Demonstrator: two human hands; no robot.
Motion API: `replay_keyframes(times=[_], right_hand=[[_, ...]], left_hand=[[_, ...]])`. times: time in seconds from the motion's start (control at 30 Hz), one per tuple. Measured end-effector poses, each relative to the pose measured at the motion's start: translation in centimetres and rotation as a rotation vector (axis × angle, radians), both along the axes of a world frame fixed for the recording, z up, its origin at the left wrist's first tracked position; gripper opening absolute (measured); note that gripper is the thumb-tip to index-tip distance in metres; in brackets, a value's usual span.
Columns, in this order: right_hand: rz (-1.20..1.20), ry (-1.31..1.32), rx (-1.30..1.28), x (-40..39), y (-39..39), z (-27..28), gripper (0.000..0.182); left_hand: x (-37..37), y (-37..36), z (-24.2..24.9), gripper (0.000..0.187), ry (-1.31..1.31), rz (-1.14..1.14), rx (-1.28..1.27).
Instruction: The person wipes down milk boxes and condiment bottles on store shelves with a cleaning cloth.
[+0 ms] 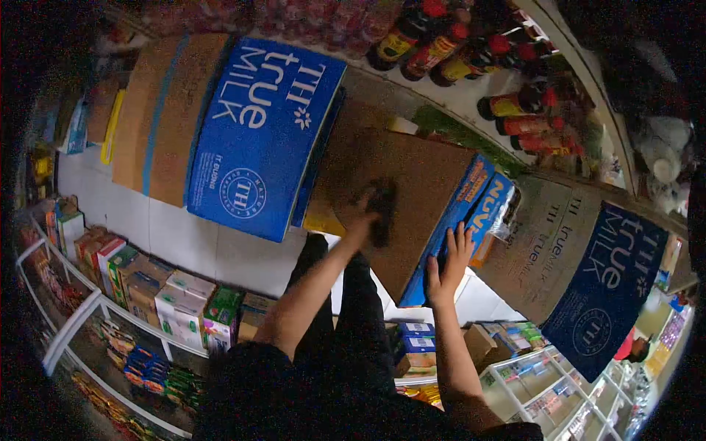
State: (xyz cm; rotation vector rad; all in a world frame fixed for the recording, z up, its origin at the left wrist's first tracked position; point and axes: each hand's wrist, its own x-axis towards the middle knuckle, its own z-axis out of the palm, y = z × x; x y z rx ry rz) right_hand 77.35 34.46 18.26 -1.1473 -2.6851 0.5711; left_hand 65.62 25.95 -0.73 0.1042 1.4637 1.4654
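Note:
A brown cardboard carton (419, 198) with a blue printed side stands in front of me, tilted in this view. My left hand (360, 220) is at its brown face, fingers curled around a dark object (381, 213) too blurred to name. Against the carton's blue side, lettered "NUVI", my right hand (451, 261) lies with its fingers spread. Silvery packaging (504, 213) shows at the lettered edge.
Large TH true MILK cartons stand on the left (254, 140) and right (588, 272). Dark bottles with red caps (471, 59) line a shelf beyond. Boxed goods (180, 309) and a white-framed rack (81, 323) flank the tiled floor (176, 228). A person in red (629, 345) is far right.

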Motion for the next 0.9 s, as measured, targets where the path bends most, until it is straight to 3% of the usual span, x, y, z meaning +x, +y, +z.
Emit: replay_keyframes(times=[0.03,0.1,0.17,0.23,0.3,0.4,0.47,0.5,0.7,0.73,0.8,0.83,0.9], right_hand=[[0.000,0.001,0.011,0.1,0.0,-0.1,0.051],[-0.020,0.044,-0.009,0.3,0.0,-0.2,0.051],[-0.020,0.089,-0.035,0.2,0.1,0.0,0.053],[-0.016,0.090,-0.015,0.6,0.2,-0.4,0.053],[-0.029,0.068,-0.046,0.2,0.1,0.1,0.052],[-0.020,0.098,-0.048,0.3,0.1,0.0,0.051],[-0.028,0.089,-0.050,0.1,0.1,0.0,0.051],[-0.033,0.078,-0.049,0.2,0.1,0.1,0.051],[-0.018,0.056,-0.039,0.4,0.1,0.1,0.050],[-0.019,0.056,-0.049,0.5,0.2,0.0,0.052],[-0.048,0.039,-0.004,0.7,0.1,0.0,0.053],[-0.032,0.032,-0.049,0.9,0.0,-0.5,0.053],[-0.022,0.007,-0.075,1.0,0.3,0.1,0.054]], left_hand=[[-0.2,0.5,5.4,0.067,0.084,-0.037,0.108],[-1.3,2.2,14.5,0.068,0.368,-0.388,-0.056],[-1.7,4.3,18.0,0.068,0.406,-0.366,0.002],[-2.2,5.9,17.8,0.070,0.436,-0.338,0.063],[-2.7,7.5,14.5,0.065,0.275,-0.226,0.305],[-1.8,10.1,3.7,0.053,0.455,-0.062,0.156],[-6.4,9.5,4.5,0.047,0.256,-0.170,0.073],[-5.5,9.7,1.9,0.047,0.255,-0.174,0.077],[-3.2,0.9,-16.3,0.049,0.704,-0.628,-0.245],[-3.3,1.4,-10.7,0.049,0.716,-0.641,-0.232],[-4.4,5.7,1.8,0.049,0.096,0.024,0.070],[-4.9,6.8,6.6,0.049,0.092,-0.019,0.122],[-4.6,8.8,13.3,0.052,0.326,-0.188,0.060]])
